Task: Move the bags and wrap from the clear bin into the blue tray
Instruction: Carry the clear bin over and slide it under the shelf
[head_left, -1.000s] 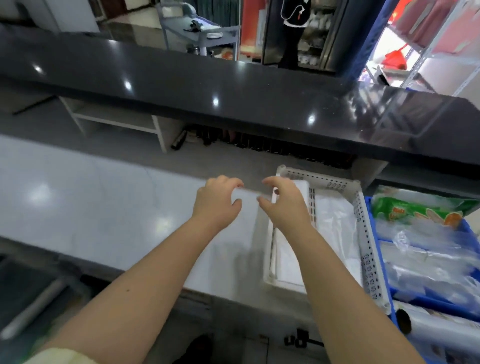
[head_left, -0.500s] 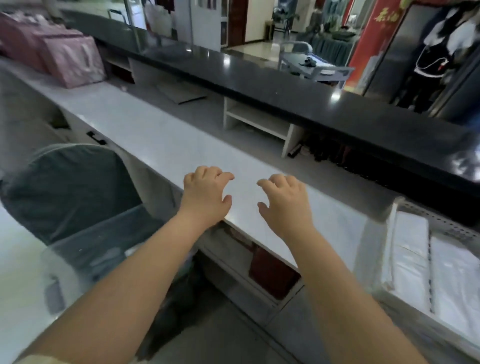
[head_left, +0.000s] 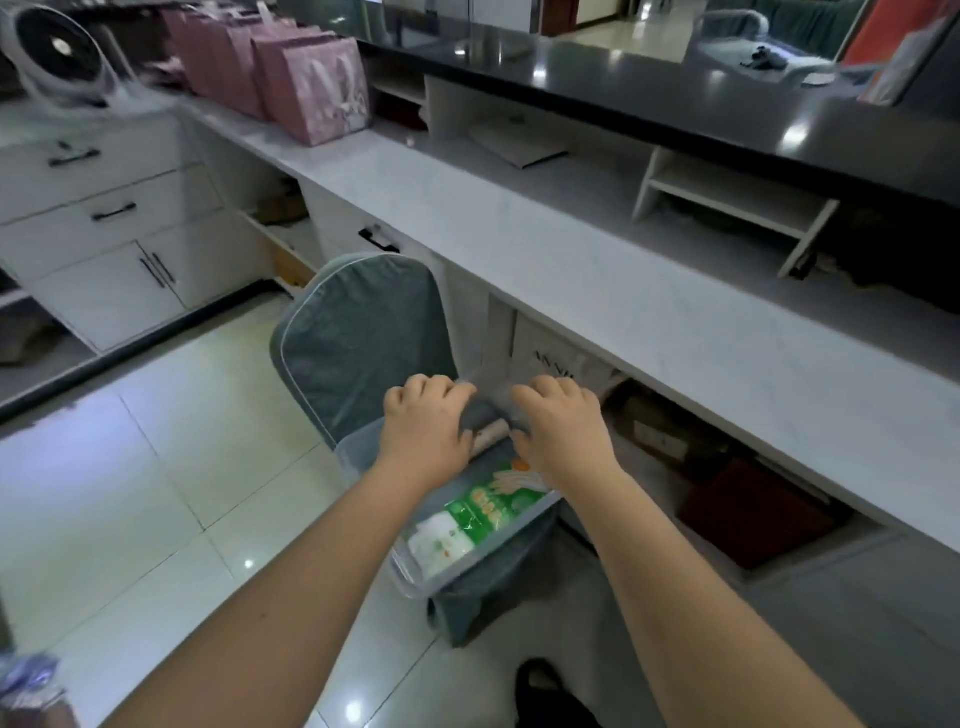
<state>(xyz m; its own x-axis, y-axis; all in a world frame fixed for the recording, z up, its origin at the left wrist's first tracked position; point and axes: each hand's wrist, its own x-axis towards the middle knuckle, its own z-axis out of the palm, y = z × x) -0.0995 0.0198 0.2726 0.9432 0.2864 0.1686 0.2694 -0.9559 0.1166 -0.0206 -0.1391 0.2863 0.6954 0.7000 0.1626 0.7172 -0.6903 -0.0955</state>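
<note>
A clear bin (head_left: 415, 578) sits on the seat of a grey chair below the counter. Inside it lie a green printed pack of bags (head_left: 485, 508), a white pack (head_left: 441, 540) and a roll of wrap (head_left: 491, 434) whose beige tube end shows between my hands. My left hand (head_left: 426, 428) and my right hand (head_left: 558, 434) are both down in the far end of the bin, fingers curled over the roll from either side. The rest of the roll is hidden under my hands. The blue tray is out of view.
The grey chair back (head_left: 358, 343) rises just behind the bin. A long white counter (head_left: 675, 322) runs along the right, with boxes stored under it. Pink gift bags (head_left: 311, 88) and a fan (head_left: 57, 52) stand far left. My shoe (head_left: 545, 686) is on the tiled floor.
My view has swung left and down from the counter with the white basket and blue tray to the chair. Both hands have dropped into the clear bin onto the roll.
</note>
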